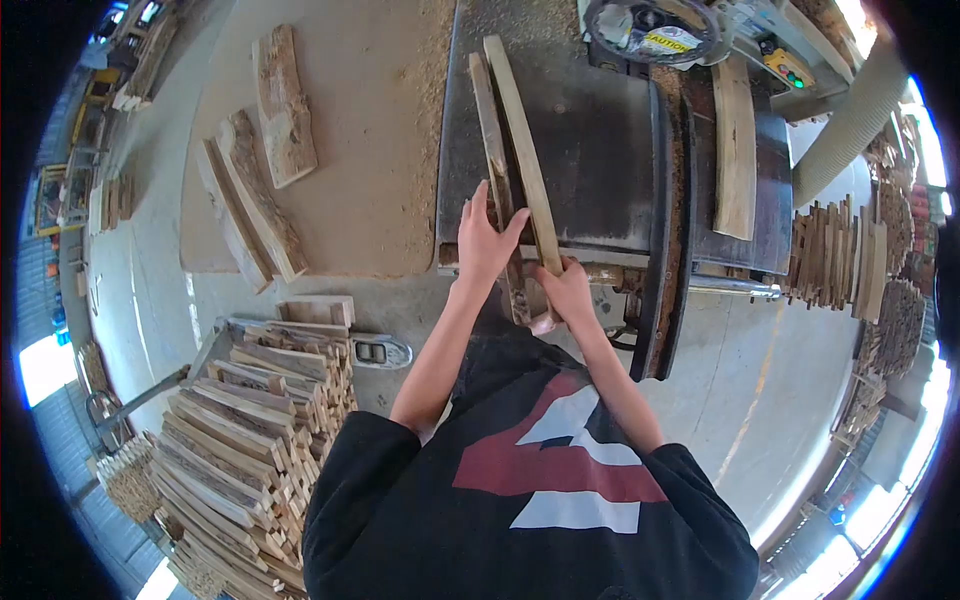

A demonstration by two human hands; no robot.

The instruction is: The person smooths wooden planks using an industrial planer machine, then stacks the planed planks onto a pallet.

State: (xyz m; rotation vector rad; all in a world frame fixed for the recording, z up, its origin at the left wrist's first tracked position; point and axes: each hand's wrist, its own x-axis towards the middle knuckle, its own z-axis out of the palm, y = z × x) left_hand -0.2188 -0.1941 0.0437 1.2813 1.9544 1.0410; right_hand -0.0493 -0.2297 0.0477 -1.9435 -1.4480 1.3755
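Observation:
Two long narrow wood strips lie side by side on the dark metal saw table [600, 170], their near ends past its front edge. My left hand [484, 245] is against the left, bark-edged strip [489, 125], fingers stretched out and apart, thumb reaching across it. My right hand [566, 292] is closed around the near end of the paler, smooth strip [518, 125]. Its fingertips are partly hidden underneath. The bark-edged strip's lower end hangs between my hands.
Several bark-edged boards [285, 115] lie on the brown tabletop [370, 150] at left. A large stack of strips [225, 430] sits lower left. At right are a machine with a caution label [670, 42], a board [735, 150], a hose [850, 125] and more stacked wood [830, 255].

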